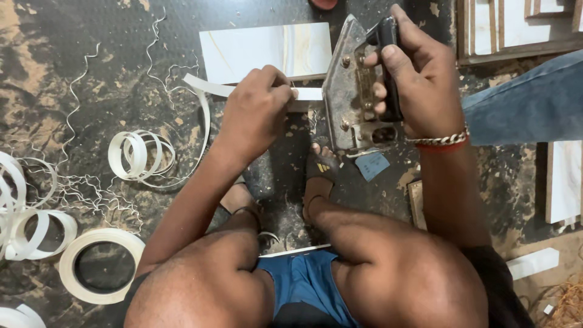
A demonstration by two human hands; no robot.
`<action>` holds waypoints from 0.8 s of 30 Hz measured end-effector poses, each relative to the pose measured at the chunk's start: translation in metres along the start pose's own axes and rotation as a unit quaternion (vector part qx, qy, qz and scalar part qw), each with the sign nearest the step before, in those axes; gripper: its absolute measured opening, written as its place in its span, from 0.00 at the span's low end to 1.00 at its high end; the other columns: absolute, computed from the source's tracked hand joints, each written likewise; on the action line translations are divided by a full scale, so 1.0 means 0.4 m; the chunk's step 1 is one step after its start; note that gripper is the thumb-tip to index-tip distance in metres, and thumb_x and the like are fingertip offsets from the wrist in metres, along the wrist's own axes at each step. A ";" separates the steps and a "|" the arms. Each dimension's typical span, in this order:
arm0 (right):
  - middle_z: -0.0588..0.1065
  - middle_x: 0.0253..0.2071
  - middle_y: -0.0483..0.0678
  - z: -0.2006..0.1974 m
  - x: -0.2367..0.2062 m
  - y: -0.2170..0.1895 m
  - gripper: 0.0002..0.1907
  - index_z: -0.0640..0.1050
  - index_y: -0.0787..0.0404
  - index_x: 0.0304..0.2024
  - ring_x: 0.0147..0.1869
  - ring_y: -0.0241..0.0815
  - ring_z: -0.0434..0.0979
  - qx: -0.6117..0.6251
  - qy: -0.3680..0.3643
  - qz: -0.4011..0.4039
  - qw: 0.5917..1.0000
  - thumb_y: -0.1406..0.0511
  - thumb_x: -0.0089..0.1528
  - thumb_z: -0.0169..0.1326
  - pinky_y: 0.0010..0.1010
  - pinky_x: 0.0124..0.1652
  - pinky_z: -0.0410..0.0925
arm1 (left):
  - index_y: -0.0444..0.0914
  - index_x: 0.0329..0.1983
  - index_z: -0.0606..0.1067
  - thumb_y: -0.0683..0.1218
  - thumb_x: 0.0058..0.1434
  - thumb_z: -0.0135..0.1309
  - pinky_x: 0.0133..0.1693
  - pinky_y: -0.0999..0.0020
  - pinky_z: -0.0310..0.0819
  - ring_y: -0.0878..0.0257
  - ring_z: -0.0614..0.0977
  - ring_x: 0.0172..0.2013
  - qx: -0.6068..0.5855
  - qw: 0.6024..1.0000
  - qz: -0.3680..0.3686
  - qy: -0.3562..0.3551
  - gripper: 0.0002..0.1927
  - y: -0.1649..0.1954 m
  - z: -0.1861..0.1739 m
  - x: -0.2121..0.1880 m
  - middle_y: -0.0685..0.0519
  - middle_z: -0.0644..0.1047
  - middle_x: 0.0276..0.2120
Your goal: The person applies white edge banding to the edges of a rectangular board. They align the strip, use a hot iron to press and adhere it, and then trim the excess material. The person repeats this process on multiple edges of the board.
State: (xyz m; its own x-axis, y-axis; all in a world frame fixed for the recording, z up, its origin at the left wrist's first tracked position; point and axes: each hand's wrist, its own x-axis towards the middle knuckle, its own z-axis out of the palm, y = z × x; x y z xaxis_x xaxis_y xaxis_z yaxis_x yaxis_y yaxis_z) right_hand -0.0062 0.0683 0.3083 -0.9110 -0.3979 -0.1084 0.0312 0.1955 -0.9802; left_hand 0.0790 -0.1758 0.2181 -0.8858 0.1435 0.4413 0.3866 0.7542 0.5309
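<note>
White band: we see a thin strip of edge tape (306,93) running along the near edge of a pale marbled board (267,51), its loose tail curving left and down toward a coil on the floor.
Blue tag: we spot a small blue scrap (371,165) lying on the floor just below the iron, four-sided and tilted.
Iron: our old metal iron (352,91) stands with its worn soleplate turned toward the end of the strip, touching the board's edge.
Right hand: our right hand (419,79) is clenched around the iron's black handle, thumb on top, a chain bracelet (440,141) at the wrist.
Left hand: our left hand (258,109) presses down on the strip, fingertips pinching the tape against the board just beside the iron.
Feet: our sandalled foot (320,176) is planted below the board, between our knees.
Tape rolls: we see white coils (97,264) and loose loops (141,155) at the left, well apart from the board, with curly shavings (79,188) between them.
Floor: we sit on a dark, dusty floor (54,73) flecked with sawdust.
Surroundings: we note stacked panels (516,27) at the upper right and a denim-clad leg (534,106) of another person beside them.
</note>
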 end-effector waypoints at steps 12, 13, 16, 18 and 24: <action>0.77 0.38 0.49 0.061 -0.006 0.006 0.30 0.57 0.56 0.81 0.27 0.31 0.70 -0.008 -0.033 -0.022 0.999 0.66 0.78 0.48 0.25 0.25 0.68 | 0.31 0.33 0.77 0.34 0.57 0.57 0.42 0.56 0.77 0.47 0.81 0.40 -0.011 1.000 0.012 -0.017 0.02 -0.015 -0.025 -0.019 0.41 0.76 0.40; 0.77 0.37 0.48 0.061 -0.006 0.008 0.29 0.58 0.56 0.81 0.26 0.30 0.70 -0.002 -0.030 -0.020 0.999 0.66 0.79 0.48 0.24 0.26 0.68 | 0.31 0.34 0.77 0.35 0.60 0.58 0.43 0.57 0.77 0.48 0.81 0.40 -0.025 0.999 0.002 -0.026 0.01 -0.018 -0.020 -0.018 0.42 0.76 0.40; 0.76 0.36 0.48 0.056 0.000 0.011 0.27 0.60 0.57 0.80 0.25 0.30 0.69 0.017 -0.028 -0.011 0.999 0.67 0.80 0.49 0.23 0.25 0.66 | 0.31 0.34 0.77 0.37 0.65 0.61 0.43 0.60 0.79 0.51 0.82 0.39 -0.080 0.996 -0.023 -0.033 0.05 -0.034 -0.006 -0.016 0.44 0.76 0.41; 0.76 0.36 0.48 0.053 0.009 0.012 0.24 0.62 0.59 0.78 0.25 0.30 0.70 0.033 -0.035 -0.018 0.999 0.67 0.80 0.49 0.22 0.23 0.65 | 0.31 0.35 0.78 0.38 0.63 0.63 0.41 0.58 0.78 0.51 0.82 0.38 -0.128 0.992 -0.020 -0.009 0.05 -0.053 -0.004 -0.017 0.45 0.77 0.41; 0.77 0.37 0.50 0.060 0.036 0.017 0.24 0.62 0.60 0.78 0.24 0.32 0.71 0.041 -0.044 -0.034 0.998 0.66 0.81 0.49 0.23 0.23 0.65 | 0.37 0.42 0.76 0.39 0.60 0.65 0.43 0.64 0.80 0.55 0.84 0.41 -0.177 0.984 0.005 0.014 0.10 -0.113 0.028 -0.020 0.49 0.78 0.42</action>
State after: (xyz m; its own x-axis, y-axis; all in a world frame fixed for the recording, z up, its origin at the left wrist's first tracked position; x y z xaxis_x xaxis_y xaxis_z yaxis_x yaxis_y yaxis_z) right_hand -0.0091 0.0424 0.2960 -0.8724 -0.4862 -0.0512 0.0067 0.0928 -0.9957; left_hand 0.0657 -0.2040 0.1825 -0.8756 0.1286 0.4655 0.4656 0.4813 0.7427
